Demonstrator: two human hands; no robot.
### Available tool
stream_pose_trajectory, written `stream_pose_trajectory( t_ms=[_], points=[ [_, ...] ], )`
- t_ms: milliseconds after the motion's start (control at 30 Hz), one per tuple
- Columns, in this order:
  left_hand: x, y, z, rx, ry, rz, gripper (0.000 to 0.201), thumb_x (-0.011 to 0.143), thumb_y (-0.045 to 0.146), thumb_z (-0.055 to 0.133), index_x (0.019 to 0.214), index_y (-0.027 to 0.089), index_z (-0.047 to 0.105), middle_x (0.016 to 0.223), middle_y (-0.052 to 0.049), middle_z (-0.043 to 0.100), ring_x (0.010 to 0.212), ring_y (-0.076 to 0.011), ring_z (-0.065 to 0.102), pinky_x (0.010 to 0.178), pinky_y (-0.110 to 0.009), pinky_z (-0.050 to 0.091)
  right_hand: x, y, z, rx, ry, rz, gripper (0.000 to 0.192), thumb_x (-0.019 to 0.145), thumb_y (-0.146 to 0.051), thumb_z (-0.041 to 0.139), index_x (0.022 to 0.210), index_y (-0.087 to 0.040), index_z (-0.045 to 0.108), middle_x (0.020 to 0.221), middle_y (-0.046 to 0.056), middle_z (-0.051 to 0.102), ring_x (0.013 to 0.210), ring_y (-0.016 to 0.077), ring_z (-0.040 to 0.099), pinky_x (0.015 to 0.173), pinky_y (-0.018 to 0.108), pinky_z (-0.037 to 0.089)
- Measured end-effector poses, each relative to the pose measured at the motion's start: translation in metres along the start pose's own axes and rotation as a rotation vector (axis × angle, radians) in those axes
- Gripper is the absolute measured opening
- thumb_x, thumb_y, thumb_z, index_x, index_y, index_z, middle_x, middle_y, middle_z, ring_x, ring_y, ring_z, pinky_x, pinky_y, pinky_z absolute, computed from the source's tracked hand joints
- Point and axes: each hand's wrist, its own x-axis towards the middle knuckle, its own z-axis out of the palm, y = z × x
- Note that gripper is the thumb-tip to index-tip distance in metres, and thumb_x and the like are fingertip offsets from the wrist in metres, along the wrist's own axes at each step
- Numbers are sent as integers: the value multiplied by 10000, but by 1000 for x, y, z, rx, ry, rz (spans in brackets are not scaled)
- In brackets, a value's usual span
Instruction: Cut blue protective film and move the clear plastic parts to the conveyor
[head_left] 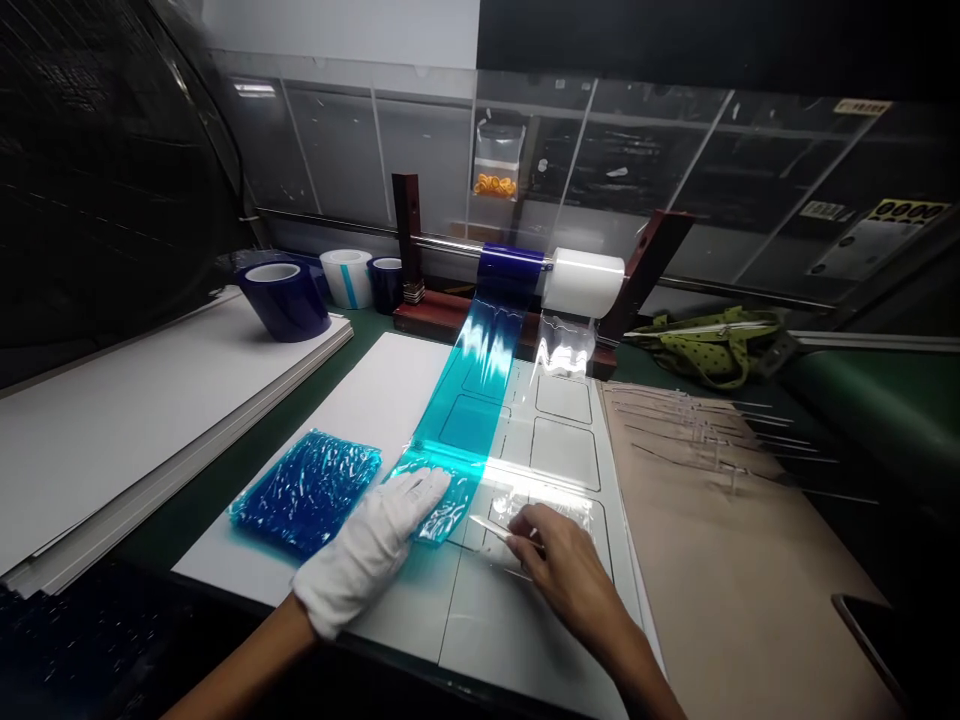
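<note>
My left hand [379,535], in a white glove, lies flat with its fingers stretched over the loose end of the blue film [476,400]. That film runs down from a dark blue roll [511,263] on a metal bar. Bare, my right hand [559,560] pinches a thin pointed blade [489,526] whose tip points left toward the film's edge. Beneath is a white sheet [487,615] with dark rounded outlines. Clear film [566,345] hangs from a white roll [585,283] and reaches my right hand. Left of my glove sits a stack of cut blue film pieces [307,490].
A dark red stand [435,318] supports the bar. Spare rolls [281,300] stand at the back left, one on a stack of white boards [150,420]. At right are brown board [720,560] with thin wires, a green pouch [712,345] and a dark phone-like object [870,640].
</note>
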Motion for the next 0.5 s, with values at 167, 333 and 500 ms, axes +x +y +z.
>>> stream_pose_trajectory(
  t_ms=[167,333,500],
  points=[
    [-29,30,14,236,63,23,883,729,-112,297,1494,272,83,1387,-17,513,1267,-183,487,1013,-311,481,-34,44,-15,19,82,112,166,903,-337,450,853,-238,574,869,28,672,805,197,646,695,297,467],
    [-48,38,21,394,142,170,948,621,-38,371,1499,191,96,1244,-3,633,1079,-187,628,858,-267,533,-75,100,-28,-29,205,240,218,863,-445,471,877,-261,586,928,49,688,880,228,666,722,317,494],
    [-53,32,24,372,30,179,854,643,148,447,1473,171,249,1415,-16,480,1217,-212,528,965,-313,446,-95,124,-35,-120,189,373,228,862,-439,444,857,-270,596,911,31,684,844,228,665,696,331,479]
  ],
)
